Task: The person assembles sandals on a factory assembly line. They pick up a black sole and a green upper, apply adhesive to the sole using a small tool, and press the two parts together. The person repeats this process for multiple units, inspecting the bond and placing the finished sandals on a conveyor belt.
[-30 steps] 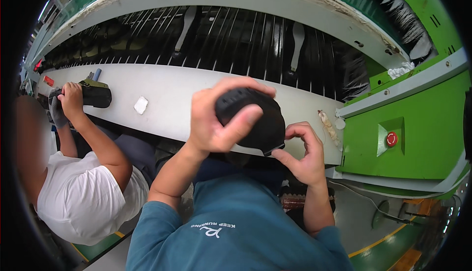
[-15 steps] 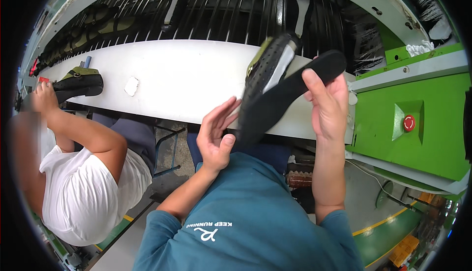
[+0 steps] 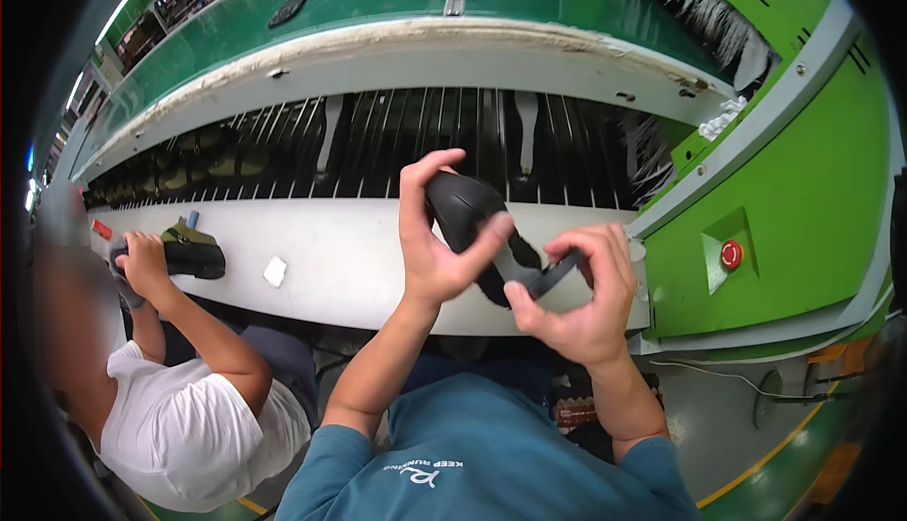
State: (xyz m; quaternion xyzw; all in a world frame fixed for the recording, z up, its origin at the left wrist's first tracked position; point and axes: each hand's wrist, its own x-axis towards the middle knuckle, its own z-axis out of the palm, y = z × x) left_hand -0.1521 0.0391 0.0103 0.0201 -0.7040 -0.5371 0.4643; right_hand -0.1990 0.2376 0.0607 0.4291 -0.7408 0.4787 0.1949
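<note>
Black shoe [image 3: 463,202] is up in the air over the near edge of the white worktop [image 3: 368,261], in front of the wearer's chest. Left hand [image 3: 436,255] grasps its rounded end, fingers wrapped over the far side, thumb across the near side, slightly blurred. Right hand [image 3: 590,299] is bent around the narrow dark end of a sole piece [image 3: 556,275], pinching it between thumb and curled fingers; a grey strip shows between the two hands. How far the sole piece is joined to the shoe, cannot tell.

Beyond the worktop, a bed of metal bars [image 3: 406,157]; two long pieces with grey faces lie on it, one to the left [image 3: 331,134], one to the right [image 3: 526,134]. Further off, a green belt [image 3: 378,1] carrying a few dark pieces [image 3: 300,0].

On the worktop to the left, a white scrap [image 3: 275,272]. Past it, a co-worker in a white shirt [image 3: 194,431], one hand [image 3: 146,261] on an olive-and-black shoe [image 3: 194,258].

To the right, a green machine housing [image 3: 794,266], red button [image 3: 731,255] set in its recess
</note>
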